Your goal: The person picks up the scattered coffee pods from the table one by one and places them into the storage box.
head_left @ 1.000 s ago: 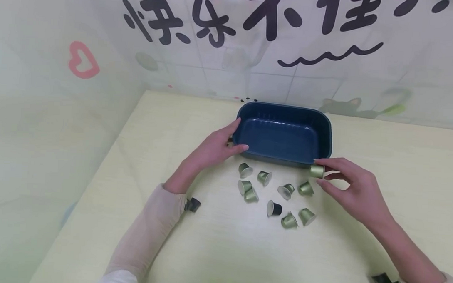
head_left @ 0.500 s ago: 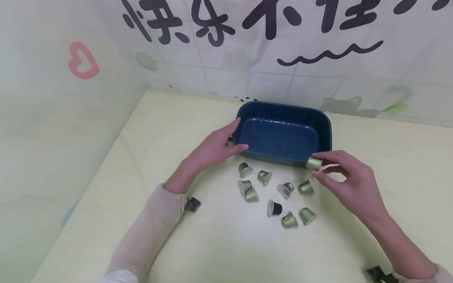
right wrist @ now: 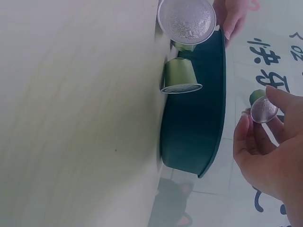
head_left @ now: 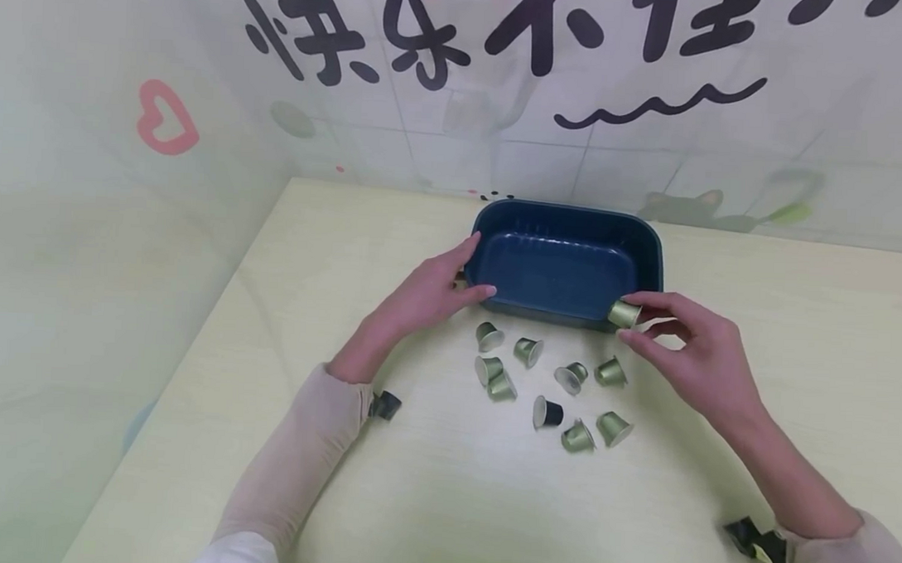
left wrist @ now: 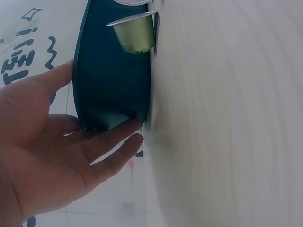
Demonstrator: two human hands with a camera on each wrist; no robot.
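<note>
A dark blue rectangular container stands near the back wall, its inside visible. My left hand holds its left end, thumb by the near rim and fingers along the end wall, as the left wrist view also shows. Between thumb and fingertips, my right hand pinches a green coffee capsule at the container's near right corner. Its silver lid shows in the right wrist view. Several green capsules and one black capsule lie scattered on the table in front of the container.
The pale table meets a wall sheet with dark lettering right behind the container. Another wall with a pink heart runs along the left. Small dark pieces sit at both sleeve cuffs.
My right hand has moved up and slightly left, bringing the pinched capsule from just in front of the container to its near right rim. The left hand stays put.
</note>
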